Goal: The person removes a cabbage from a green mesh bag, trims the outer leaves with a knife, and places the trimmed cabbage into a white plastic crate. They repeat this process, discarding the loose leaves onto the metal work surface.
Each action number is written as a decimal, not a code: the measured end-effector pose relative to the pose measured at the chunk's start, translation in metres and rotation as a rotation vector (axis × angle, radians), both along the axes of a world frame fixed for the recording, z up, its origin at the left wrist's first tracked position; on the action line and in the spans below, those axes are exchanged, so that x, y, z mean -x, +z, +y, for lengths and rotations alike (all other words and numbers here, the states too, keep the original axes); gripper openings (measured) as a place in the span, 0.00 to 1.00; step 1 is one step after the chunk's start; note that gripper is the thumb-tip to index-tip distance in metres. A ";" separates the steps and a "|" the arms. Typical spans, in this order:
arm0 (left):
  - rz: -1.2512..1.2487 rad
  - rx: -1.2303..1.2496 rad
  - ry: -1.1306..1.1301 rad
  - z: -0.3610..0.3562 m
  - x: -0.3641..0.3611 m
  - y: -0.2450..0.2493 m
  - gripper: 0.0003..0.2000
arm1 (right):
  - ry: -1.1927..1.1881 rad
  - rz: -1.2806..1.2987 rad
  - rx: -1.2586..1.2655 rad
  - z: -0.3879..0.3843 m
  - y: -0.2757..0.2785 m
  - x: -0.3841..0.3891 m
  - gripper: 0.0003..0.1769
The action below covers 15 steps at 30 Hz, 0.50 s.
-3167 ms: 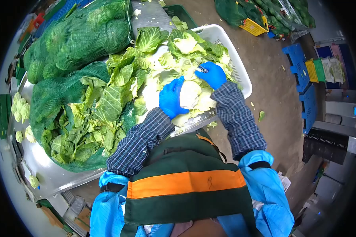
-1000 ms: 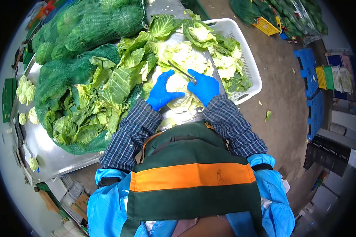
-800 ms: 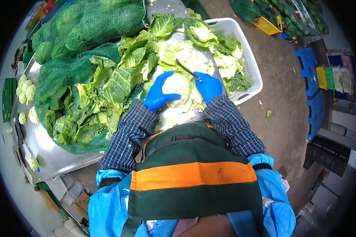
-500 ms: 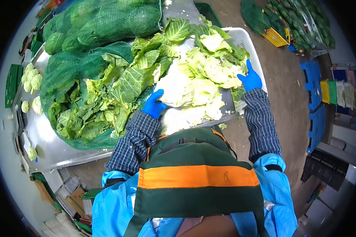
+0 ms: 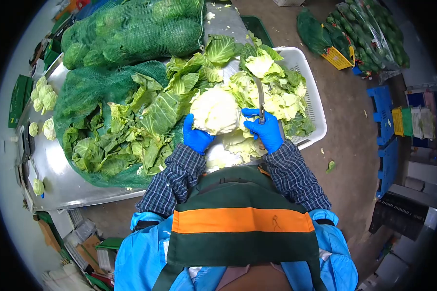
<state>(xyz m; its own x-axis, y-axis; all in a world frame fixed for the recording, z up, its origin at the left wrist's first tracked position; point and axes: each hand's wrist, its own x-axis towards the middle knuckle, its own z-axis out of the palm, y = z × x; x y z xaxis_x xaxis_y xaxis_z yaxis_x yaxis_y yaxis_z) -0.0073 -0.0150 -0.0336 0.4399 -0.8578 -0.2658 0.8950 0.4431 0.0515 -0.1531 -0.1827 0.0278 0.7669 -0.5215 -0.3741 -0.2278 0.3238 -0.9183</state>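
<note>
Head view: cabbage between the hands, against the left

The round, pale cabbage (image 5: 215, 111) shows no clear long axis. The left hand (image 5: 197, 138) cups its near-left side; the right hand (image 5: 264, 130), just right, grips a knife (image 5: 261, 99) pointing away from the body. Leaves (image 5: 165, 111) crowd the left, a white crate (image 5: 316, 99) the right; the tabletop's (image 5: 58, 179) near edge borders the apron (image 5: 243, 220).

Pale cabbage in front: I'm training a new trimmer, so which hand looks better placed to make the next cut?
Probably the right hand: it holds the knife, blade pointing away from the body, just beside the cabbage. The left hand, without a tool, cups the cabbage's near left side.
</note>
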 end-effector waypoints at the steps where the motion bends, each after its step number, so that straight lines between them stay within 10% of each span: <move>1: 0.000 0.044 0.014 0.001 0.000 0.002 0.34 | 0.055 0.071 0.299 -0.004 -0.007 0.004 0.19; 2: 0.000 0.089 0.030 0.001 0.001 0.005 0.34 | 0.110 0.142 0.598 -0.009 -0.017 0.008 0.18; 6: 0.011 0.257 -0.004 -0.005 0.003 0.053 0.32 | -0.076 0.211 0.498 -0.047 -0.037 0.016 0.19; 8: -0.923 -0.212 0.054 -0.007 0.011 0.083 0.29 | -0.175 -0.008 0.270 -0.034 0.019 -0.001 0.24; 11: -1.255 -0.316 -0.030 -0.003 0.016 0.057 0.35 | 0.031 -0.148 0.195 -0.003 0.071 -0.012 0.29; 15: -0.964 -0.094 -0.094 0.002 0.027 0.061 0.35 | 0.084 -0.268 0.305 0.033 0.076 -0.020 0.41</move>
